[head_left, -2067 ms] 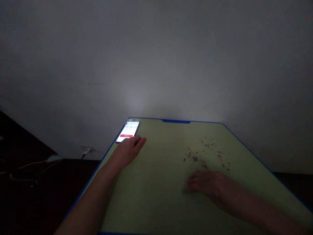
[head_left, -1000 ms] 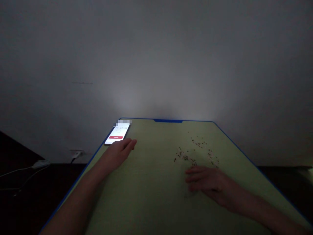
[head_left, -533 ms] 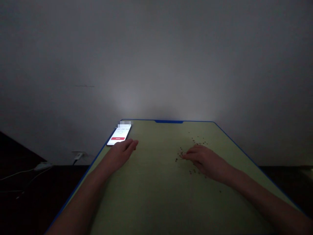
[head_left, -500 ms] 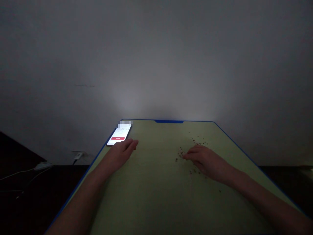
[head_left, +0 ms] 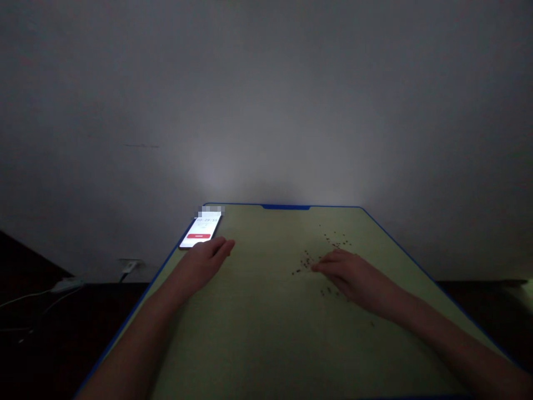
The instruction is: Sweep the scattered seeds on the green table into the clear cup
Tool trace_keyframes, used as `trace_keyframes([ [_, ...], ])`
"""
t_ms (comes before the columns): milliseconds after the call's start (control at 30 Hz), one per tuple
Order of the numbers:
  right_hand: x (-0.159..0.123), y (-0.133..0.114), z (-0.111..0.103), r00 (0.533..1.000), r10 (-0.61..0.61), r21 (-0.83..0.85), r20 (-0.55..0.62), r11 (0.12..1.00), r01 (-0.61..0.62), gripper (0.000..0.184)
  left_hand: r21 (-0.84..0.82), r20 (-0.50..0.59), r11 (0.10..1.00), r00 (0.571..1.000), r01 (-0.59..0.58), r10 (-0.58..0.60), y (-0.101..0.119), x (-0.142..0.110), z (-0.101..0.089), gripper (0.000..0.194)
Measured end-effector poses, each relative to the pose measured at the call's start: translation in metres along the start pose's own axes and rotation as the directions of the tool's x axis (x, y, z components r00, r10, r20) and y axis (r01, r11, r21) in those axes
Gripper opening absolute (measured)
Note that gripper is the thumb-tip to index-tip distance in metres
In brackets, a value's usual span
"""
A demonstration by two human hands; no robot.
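Note:
The room is dim. My left hand (head_left: 207, 259) lies flat on a pale green table (head_left: 266, 333) with a blue rim, fingers stretched out, just in front of a lit phone (head_left: 201, 229) at the far left corner. My right hand (head_left: 352, 275) rests palm down with fingers extended, on top of several small dark seeds or grains (head_left: 333, 241) scattered over the right half of the table. Some grains lie beyond its fingertips, others beside the wrist. Neither hand holds anything that I can see.
A plain wall rises right behind the table's far edge. White cables and a plug (head_left: 62, 286) lie on the dark floor at the left. The phone's screen shows a white page with a red button.
My right hand has slid away from me, from the near side of the grains onto them. My left hand has stayed beside the phone. The view has shifted slightly.

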State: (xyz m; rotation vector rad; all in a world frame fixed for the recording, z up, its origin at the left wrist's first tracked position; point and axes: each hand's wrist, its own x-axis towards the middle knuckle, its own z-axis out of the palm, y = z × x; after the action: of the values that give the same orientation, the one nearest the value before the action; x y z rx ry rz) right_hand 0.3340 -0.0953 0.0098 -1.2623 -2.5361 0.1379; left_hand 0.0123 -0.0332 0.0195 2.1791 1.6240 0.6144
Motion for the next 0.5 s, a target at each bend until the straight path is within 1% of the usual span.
trace_keyframes([
  [133,0.000,0.006,0.002,0.999,0.040,-0.006,0.020,0.999,-0.040,0.036,0.002,0.000,1.000,1.000,-0.002,0.002,-0.001,0.000,0.001,0.045],
  [267,-0.004,0.000,0.006,0.998,0.054,-0.019,0.038,0.998,-0.053,0.037,0.006,0.012,1.000,1.000,-0.006,0.006,-0.002,0.000,0.000,0.044],
  [333,-0.005,-0.004,0.005,0.998,0.049,0.001,0.048,0.999,-0.049,0.037,0.016,0.021,1.000,1.000,-0.012,0.011,-0.001,0.000,0.000,0.044],
  [500,0.010,-0.005,0.004,0.998,0.051,0.043,0.029,0.998,-0.052,0.034,0.016,0.020,1.000,1.000,-0.001,0.000,0.001,0.000,0.000,0.043],
])
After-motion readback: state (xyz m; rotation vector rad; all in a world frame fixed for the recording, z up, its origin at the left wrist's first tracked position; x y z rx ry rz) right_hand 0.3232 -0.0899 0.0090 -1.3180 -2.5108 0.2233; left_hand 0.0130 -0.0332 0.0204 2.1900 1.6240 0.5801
